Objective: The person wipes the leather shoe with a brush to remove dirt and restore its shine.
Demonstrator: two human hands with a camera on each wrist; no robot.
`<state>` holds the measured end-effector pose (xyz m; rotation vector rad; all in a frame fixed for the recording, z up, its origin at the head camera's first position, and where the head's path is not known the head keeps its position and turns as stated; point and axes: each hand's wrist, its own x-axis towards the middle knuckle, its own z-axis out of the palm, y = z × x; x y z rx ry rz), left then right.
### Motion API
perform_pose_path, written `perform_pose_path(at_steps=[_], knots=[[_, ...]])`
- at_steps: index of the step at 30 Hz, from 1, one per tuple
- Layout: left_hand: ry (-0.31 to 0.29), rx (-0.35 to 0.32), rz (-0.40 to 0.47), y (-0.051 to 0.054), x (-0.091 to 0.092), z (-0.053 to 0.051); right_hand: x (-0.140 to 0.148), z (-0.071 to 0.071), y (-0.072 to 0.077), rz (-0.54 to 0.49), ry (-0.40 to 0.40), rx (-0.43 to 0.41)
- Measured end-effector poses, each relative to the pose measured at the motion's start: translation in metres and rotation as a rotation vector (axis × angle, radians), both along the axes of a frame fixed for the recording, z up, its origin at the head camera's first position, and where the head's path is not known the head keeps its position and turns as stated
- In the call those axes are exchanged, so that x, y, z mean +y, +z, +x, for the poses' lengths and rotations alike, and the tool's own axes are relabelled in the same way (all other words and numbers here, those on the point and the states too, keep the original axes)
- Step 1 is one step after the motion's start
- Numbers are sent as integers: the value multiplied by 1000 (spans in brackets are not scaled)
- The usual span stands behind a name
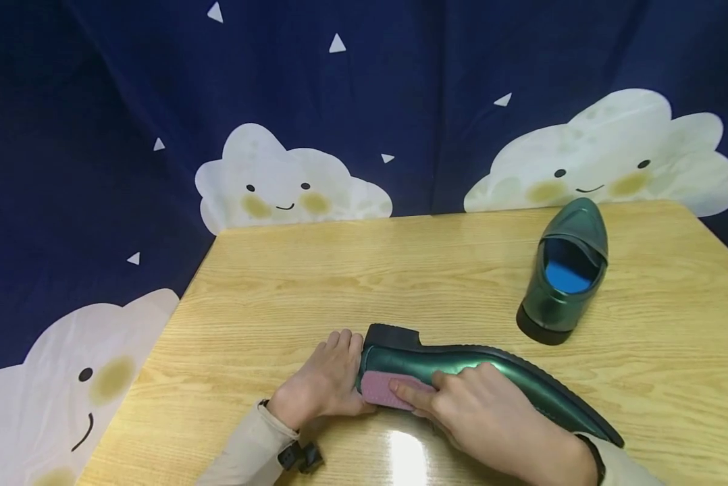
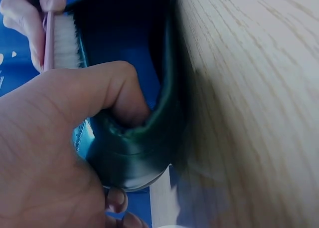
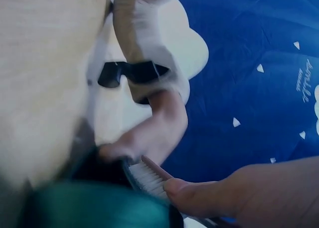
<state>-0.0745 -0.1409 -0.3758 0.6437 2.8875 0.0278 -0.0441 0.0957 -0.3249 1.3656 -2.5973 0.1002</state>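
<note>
A dark green shoe (image 1: 461,361) with a black sole lies on its side on the table. My left hand (image 1: 330,378) grips it at the heel; in the left wrist view the thumb (image 2: 127,96) hooks over the rim into the blue-lined opening and fingertips show outside the heel. My right hand (image 1: 479,412) holds a pink-backed brush (image 1: 379,389) with its index finger along the back. White bristles (image 2: 66,41) bear against the shoe's side near the heel. The matching green shoe (image 1: 552,304) stands upright at the right, apart from both hands.
The light wood table (image 1: 279,283) bears both shoes. Behind it hangs a dark blue curtain (image 1: 412,88) with white clouds and triangles. A small black device (image 1: 300,457) is strapped at the left wrist.
</note>
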Motion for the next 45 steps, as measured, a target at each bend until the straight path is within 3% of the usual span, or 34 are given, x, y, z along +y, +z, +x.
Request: perform_pose_path(at_steps=[5,8,15,17,19,26,29,34,40,45], knots=[[14,-35,-10,1,1,-1,10,-14,6,-57,-80,-17],[20,-48,-9,1,1,-1,15,-20,7,-100,-84,2],[16,-43,0,1,1,0,16,-15,8,-57,70,-133],[14,-39,-1,1,1,0,15,-13,8,-40,81,-160],[16,-42,4,1,1,0,14,-11,8,-40,61,-158],[24,-66,6,2,1,-2,18,-20,11,-109,-62,-32],[22,-72,2,2,1,-2,23,-27,13,-139,-85,-106],[24,-84,16,-1,-1,-2,33,-32,17,-158,-59,-253],[24,-82,33,0,-1,-2,35,-26,17,-130,5,-252],[24,-89,32,1,0,-3,32,-23,15,-142,-31,-213]])
